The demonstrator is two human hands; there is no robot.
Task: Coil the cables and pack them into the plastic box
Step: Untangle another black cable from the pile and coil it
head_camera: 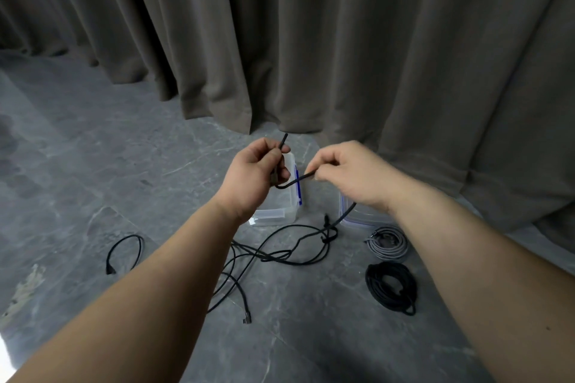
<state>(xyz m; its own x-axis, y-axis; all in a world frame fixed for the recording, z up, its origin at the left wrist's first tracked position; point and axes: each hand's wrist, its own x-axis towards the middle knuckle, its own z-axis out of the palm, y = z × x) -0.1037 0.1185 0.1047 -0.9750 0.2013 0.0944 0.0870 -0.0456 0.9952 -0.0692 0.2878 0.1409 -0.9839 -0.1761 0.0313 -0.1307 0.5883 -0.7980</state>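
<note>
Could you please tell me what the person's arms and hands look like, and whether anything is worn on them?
Both forearms are bare right up to the frame edge: no sleeves show. The left hand and right hand wear no gloves, and no rings, watch or wristband are visible. A small dark mole marks the right forearm.

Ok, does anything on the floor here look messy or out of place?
Yes: the loose black cables sprawl tangled between the forearms, one apparently knotted near the lid. The grey coil and black coil lie neat but outside the plastic box.
</note>
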